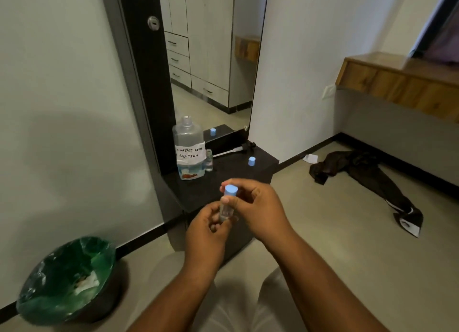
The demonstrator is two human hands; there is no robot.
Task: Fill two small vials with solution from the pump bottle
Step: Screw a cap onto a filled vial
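Note:
I hold a small clear vial (225,210) upright over the front of the black stand (198,195). My left hand (206,234) grips its body from below. My right hand (258,207) pinches the blue cap (231,190) sitting on top of it. At the back of the stand is the clear bottle (189,149) labelled "contact lens solution", its neck open with no pump on it. A second small vial (209,160) stands uncapped beside the bottle's right side. A loose blue cap (251,161) sits on the stand to the right. The pump head with its tube (238,149) lies behind it.
A mirror (211,58) rises behind the stand and reflects a blue cap (212,132). A bin with a green liner (69,279) stands on the floor at lower left. Dark cloth (367,177) lies on the floor at right, under a wooden wall shelf (397,83).

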